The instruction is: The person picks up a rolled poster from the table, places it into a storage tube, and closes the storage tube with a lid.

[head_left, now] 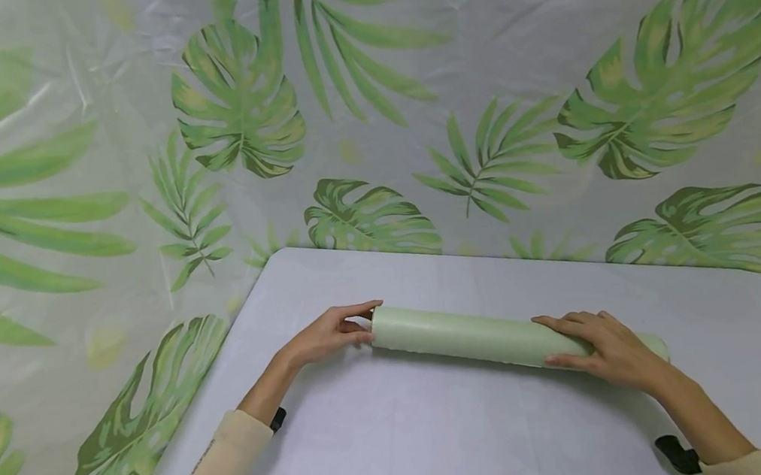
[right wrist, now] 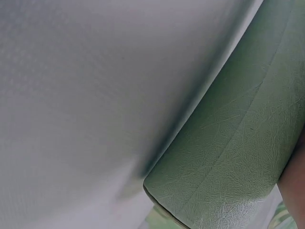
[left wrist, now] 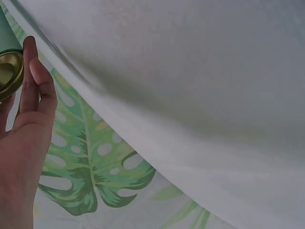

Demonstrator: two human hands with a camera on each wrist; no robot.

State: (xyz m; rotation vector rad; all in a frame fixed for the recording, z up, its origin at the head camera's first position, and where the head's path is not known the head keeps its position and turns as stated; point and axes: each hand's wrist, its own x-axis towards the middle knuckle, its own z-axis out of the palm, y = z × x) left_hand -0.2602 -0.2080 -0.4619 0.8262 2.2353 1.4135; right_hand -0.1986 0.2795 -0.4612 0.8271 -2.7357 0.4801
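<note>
A long pale green roll [head_left: 463, 331] with a finely textured surface lies slanted over the white table, its left end farther away. My left hand [head_left: 331, 336] is at that left end, with thumb and fingers on either side of it. In the left wrist view, a round gold metallic piece [left wrist: 10, 71] shows in this end, between the thumb and fingers of that hand. Toward the other end, my right hand [head_left: 603, 342] grips the roll from above, fingers over its far side and thumb on the near side. The right wrist view shows the roll's right end [right wrist: 214, 181] close up.
The white tabletop [head_left: 438, 428] stretches around the roll, with its back edge against a leaf-patterned sheet [head_left: 372, 140]. That sheet also hangs along the left side of the table. A dark strap [head_left: 678, 455] is on the right wrist.
</note>
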